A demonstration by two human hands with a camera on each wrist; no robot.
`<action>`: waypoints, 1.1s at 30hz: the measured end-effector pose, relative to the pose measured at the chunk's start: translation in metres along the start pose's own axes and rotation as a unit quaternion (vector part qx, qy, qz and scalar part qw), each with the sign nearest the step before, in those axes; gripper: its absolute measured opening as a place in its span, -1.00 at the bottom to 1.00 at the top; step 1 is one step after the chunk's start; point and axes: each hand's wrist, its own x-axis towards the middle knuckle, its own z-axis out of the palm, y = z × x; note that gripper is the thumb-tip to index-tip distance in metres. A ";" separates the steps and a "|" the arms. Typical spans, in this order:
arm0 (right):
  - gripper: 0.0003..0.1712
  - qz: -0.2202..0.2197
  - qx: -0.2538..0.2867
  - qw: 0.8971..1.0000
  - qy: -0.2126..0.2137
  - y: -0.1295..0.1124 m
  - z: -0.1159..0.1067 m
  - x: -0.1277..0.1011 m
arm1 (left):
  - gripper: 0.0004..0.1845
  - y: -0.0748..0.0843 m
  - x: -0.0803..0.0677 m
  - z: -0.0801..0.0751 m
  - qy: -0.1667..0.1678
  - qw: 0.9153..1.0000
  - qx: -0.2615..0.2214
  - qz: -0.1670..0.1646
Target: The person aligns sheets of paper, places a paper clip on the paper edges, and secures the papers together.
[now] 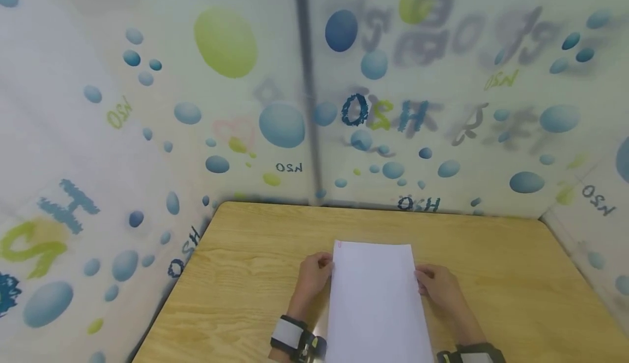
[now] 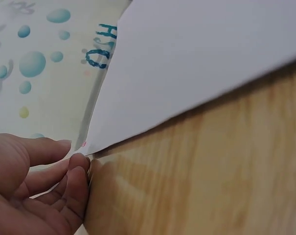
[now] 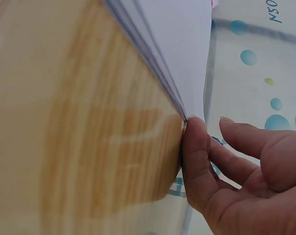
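A stack of white paper (image 1: pixel 375 297) sits in the middle of the wooden table (image 1: pixel 496 254), its far end down on the wood and its near part raised towards me. My left hand (image 1: pixel 314 275) is at the stack's left edge near the far corner. In the left wrist view the fingertips (image 2: pixel 81 164) touch the corner of the paper (image 2: pixel 187 63), with the thumb just above it. My right hand (image 1: pixel 439 286) is at the right edge. There a straight finger (image 3: pixel 194 142) presses the sheet edges of the paper (image 3: pixel 179 44), and the thumb stands apart from them.
Printed partition walls (image 1: pixel 275 106) with blue and green bubbles close the table at the back, left and right. A dark seam (image 1: pixel 307 79) runs down the back corner. Both wrists wear strapped bands (image 1: pixel 290 335).
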 end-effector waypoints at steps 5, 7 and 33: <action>-0.61 0.013 -0.008 1.000 -0.001 0.003 -0.002 0.004 | -0.78 0.001 0.001 0.001 -0.012 1.000 -0.003 0.006; -0.60 0.008 -0.014 1.000 -0.004 0.004 -0.003 0.004 | -0.78 0.002 0.001 0.001 -0.013 1.000 -0.001 0.006; -0.46 -0.073 -0.147 0.986 0.029 -0.003 -0.008 -0.004 | -0.65 0.008 0.000 0.000 -0.048 0.995 0.067 0.047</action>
